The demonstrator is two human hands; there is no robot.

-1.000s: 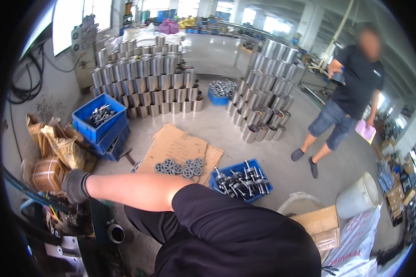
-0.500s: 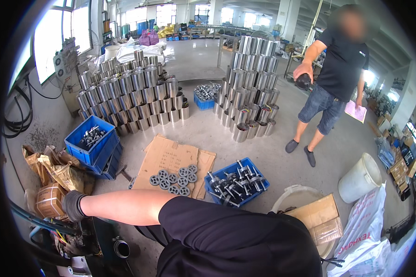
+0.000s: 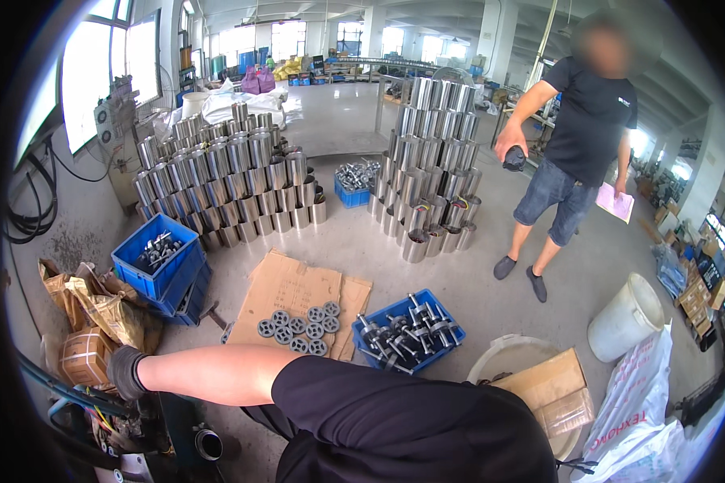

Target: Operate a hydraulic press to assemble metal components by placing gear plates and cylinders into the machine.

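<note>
Across the lower part of the picture stretches my bare right forearm (image 3: 209, 375), coming out of a black short sleeve and reaching left. My right hand (image 3: 127, 372) wears a dark grey glove, of which mainly the ribbed cuff shows. It is by a dark machine (image 3: 181, 419) with hoses and coloured wires, beside a strapped brown carton (image 3: 87, 356); its fingers are hidden. My left hand is out of sight. Below my forearm is a round metal opening (image 3: 209, 444). Several grey spoked discs (image 3: 298, 326) lie on flattened cardboard (image 3: 286, 282) beyond my arm.
A blue crate (image 3: 407, 322) holds shafted metal parts; other blue crates (image 3: 157, 253) stand left. Stacked steel cylinders (image 3: 242, 165) fill the middle distance. At right stands a person (image 3: 592, 105) holding a dark roundish object (image 3: 514, 158) and pink paper (image 3: 615, 203), near a white bin (image 3: 624, 318).
The person at right has moved the dark object left and slightly lower. My view has shifted slightly; my right arm still reaches toward the machine.
</note>
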